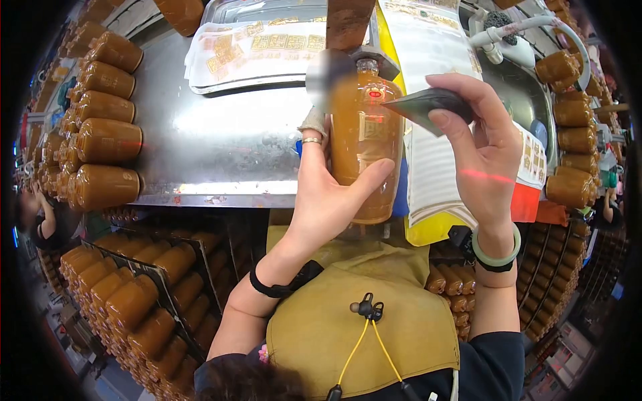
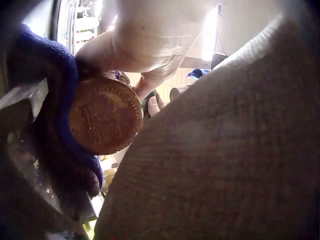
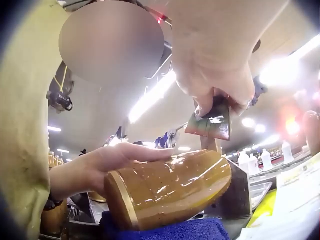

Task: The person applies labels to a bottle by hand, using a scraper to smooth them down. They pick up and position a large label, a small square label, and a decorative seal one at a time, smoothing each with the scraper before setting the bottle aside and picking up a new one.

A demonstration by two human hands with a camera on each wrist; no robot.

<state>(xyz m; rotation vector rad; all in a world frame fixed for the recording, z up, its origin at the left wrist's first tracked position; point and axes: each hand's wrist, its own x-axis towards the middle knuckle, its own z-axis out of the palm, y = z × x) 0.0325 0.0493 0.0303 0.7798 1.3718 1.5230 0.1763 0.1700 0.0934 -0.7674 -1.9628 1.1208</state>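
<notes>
A brown glass bottle (image 1: 381, 190) lies with its neck away from me, bearing gold characters and a small red label. My left hand (image 1: 324, 200) grips its side, the thumb across the top and a cloth wrap on one finger. Between thumb and fingers, my right hand (image 1: 491, 144) pinches a dark green flat scraper (image 1: 424, 103), its pointed corner close over the bottle's label. Seen from the right wrist, a blue towel (image 3: 170, 231) lies under the bottle. The left wrist view shows the bottle's round base (image 2: 106, 117) with raised lettering.
A metal bracket (image 1: 381, 59) stands at the bottle's neck. Sheets of gold decals (image 1: 267, 47) lie in a tray at the back left. White sheets (image 1: 435, 170) over a yellow board are to the right. Several brown bottles (image 1: 110, 137) line the metal table's left side.
</notes>
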